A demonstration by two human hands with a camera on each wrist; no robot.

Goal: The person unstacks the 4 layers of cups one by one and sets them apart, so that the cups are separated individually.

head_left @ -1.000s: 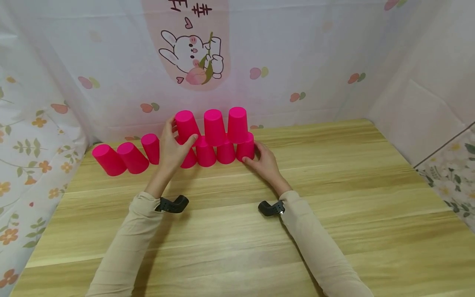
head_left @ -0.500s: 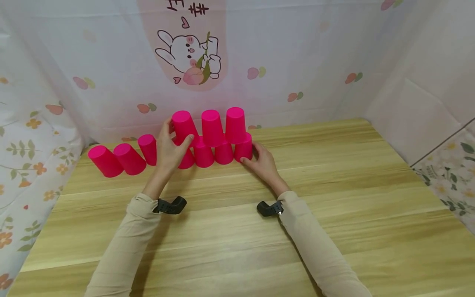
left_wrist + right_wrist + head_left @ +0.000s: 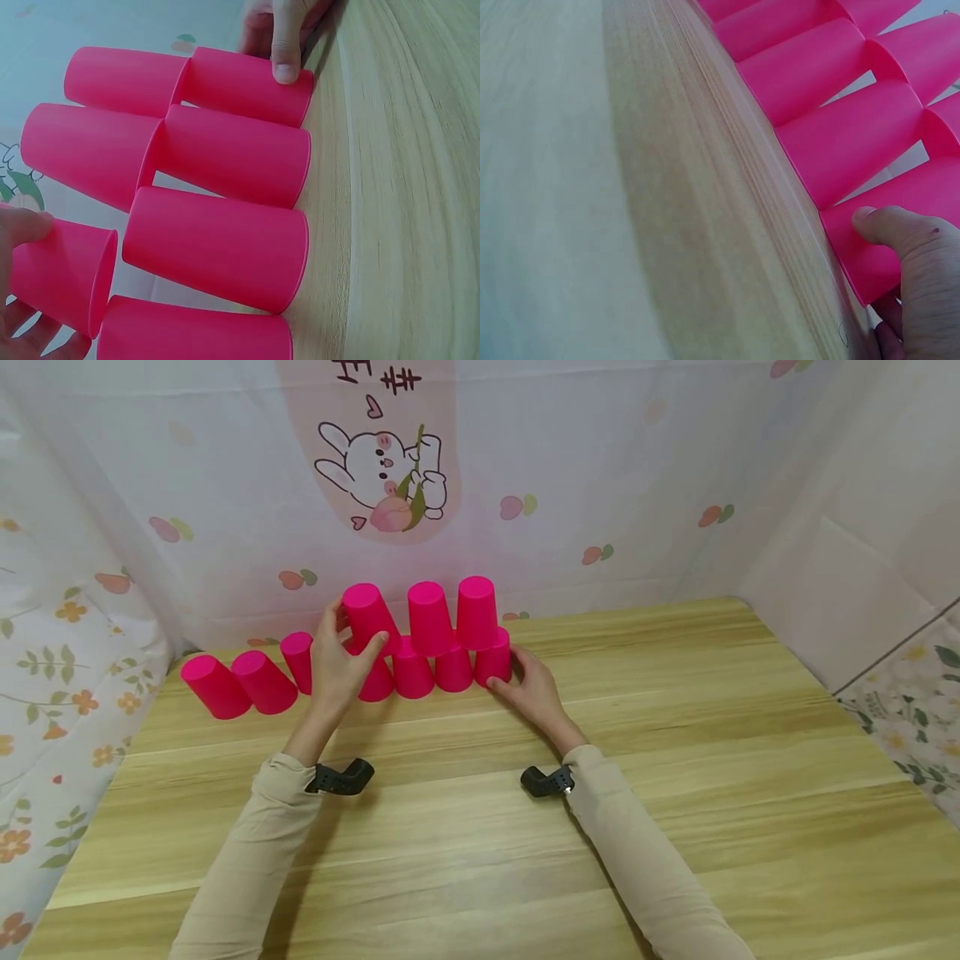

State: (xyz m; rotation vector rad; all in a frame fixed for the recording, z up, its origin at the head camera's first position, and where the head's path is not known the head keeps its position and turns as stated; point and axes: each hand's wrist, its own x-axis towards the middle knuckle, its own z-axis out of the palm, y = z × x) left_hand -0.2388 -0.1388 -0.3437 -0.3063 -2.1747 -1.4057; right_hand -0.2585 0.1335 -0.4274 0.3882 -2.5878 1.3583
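A pale wooden table point(image 3: 675, 760) with long grain lines fills the lower view, closed in at the back and both sides by white cloth: the rear sheet point(image 3: 600, 468) carries a cartoon rabbit point(image 3: 382, 464) holding a peach, and small fruit and flower prints scatter across the side hangings. Along the far edge stands a row of upturned pink cups, with three more set on top of them (all the same hot pink). The left hand point(image 3: 336, 662) grips the tilted upper cup point(image 3: 367, 617) at the left end of the top tier, thumb on its near face and fingers curled round its far side; that cup sits slightly askew above the bottom row, leaning left. The right hand point(image 3: 528, 687) rests at the right end, its thumb pressed on the end cup point(image 3: 495, 658) of the bottom row, fingers curved round it. Three loose cups point(image 3: 247, 678) stand left of the stack. Against the frame half a second ago, the gripped cup has shifted a little to the left and leans more, with the left hand moved along with it; the right hand keeps its place.
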